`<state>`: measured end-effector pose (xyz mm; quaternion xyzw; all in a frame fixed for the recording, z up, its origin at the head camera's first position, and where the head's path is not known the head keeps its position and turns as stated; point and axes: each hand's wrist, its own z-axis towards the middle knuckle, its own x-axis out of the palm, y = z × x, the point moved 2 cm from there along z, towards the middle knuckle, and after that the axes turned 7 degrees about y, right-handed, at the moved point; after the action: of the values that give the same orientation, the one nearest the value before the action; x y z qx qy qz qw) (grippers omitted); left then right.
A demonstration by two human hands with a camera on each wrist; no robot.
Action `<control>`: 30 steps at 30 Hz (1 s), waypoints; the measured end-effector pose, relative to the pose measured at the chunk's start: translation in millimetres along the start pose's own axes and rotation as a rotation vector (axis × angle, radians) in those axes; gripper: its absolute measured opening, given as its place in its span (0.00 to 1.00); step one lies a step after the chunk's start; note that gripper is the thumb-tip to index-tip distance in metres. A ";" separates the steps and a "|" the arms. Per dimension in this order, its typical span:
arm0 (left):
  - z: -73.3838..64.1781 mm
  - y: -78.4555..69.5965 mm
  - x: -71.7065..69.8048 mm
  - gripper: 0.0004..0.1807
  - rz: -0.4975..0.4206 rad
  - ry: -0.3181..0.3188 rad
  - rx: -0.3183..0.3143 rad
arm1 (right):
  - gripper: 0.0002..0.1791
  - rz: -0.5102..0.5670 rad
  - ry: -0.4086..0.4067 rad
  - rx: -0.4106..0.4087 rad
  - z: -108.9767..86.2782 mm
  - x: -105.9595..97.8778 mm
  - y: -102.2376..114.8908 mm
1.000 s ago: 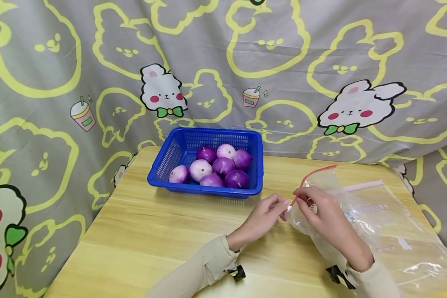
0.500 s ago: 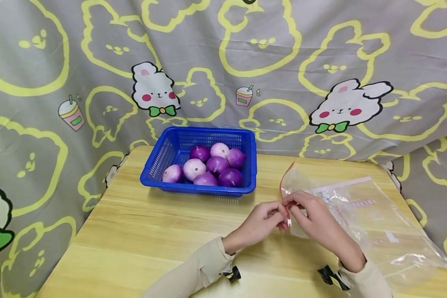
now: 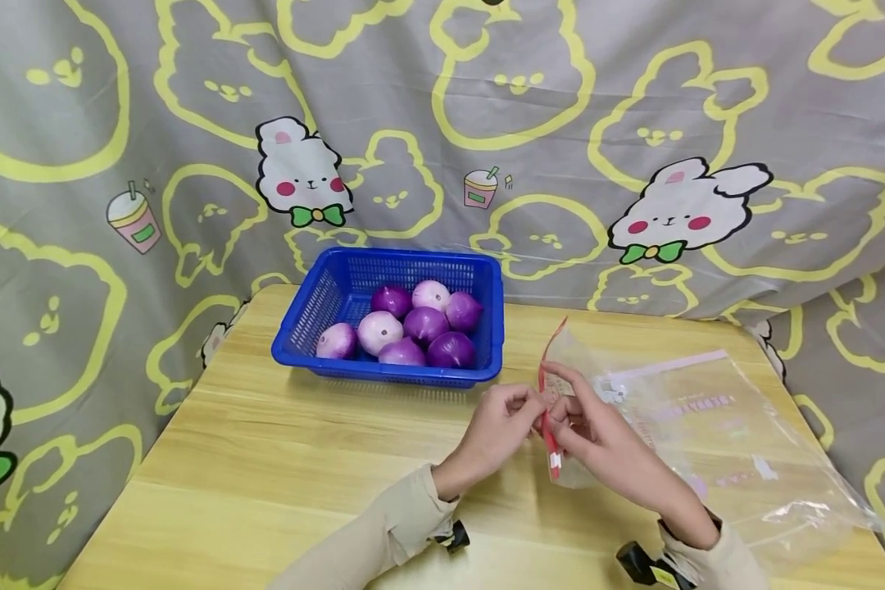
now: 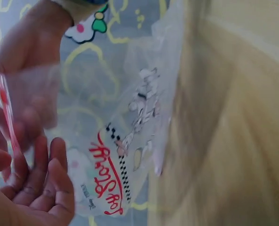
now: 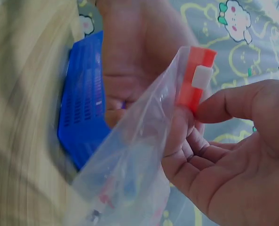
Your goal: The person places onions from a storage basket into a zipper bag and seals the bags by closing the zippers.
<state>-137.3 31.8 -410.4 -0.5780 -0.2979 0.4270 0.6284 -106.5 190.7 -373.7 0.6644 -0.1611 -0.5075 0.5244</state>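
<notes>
Grey fabric printed with yellow cartoon outlines and white rabbits hangs as a curtain (image 3: 519, 176) behind a pale wooden table (image 3: 265, 467) in front of me. Left of centre, near the table's far edge, sits a blue plastic basket (image 3: 383, 373) with perforated sides, holding purple onions (image 3: 426, 325), some paler than others.

Just right of the basket's near corner comes the person's left hand (image 3: 492, 430), thumb and forefinger pinching a red strip (image 3: 549, 436). This strip edges a clear plastic bag (image 3: 574, 474) held up between the two hands, above the table, with a white slider (image 3: 555, 461) near the strip's closer end. From the right, the right hand (image 3: 606, 438) pinches the same strip, thumb against fingers, close to the slider.

I judge the held bag to be very light, limp and slick, liable to crease or slide if taken by its film. Its strip looks stiffer and should give the surest hold, one pinch on each side of the slider; hard tugging might stretch the thin plastic.

Farther right, a wider clear bag (image 3: 752, 459) with a pale pink strip lies on the table, partly behind the right hand; I cannot tell whether the two films touch.
</notes>
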 end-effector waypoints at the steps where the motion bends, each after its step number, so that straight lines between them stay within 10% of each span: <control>1: 0.5 -0.7 -1.9 0.14 -0.005 -0.006 -0.019 | 0.42 0.012 0.014 0.000 -0.9 0.9 2.8; 7: 1.1 -7.2 -3.2 0.08 -0.121 0.020 -0.079 | 0.40 0.053 0.051 0.007 -6.5 3.5 15.8; 13: -3.0 -15.5 1.0 0.04 -0.164 0.048 0.016 | 0.35 0.044 -0.045 -0.029 -8.6 -3.7 22.7; 23: -27.8 -46.2 9.2 0.03 0.200 0.176 0.314 | 0.31 -0.049 -0.147 -0.059 -15.8 -7.6 30.0; 30: -30.3 -53.8 9.4 0.03 0.238 0.205 0.317 | 0.33 0.000 -0.112 -0.200 -22.4 -10.0 37.5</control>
<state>-96.4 27.5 -363.4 -0.5436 -0.0915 0.4788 0.6833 -80.0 195.1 -337.8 0.5794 -0.1388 -0.5574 0.5782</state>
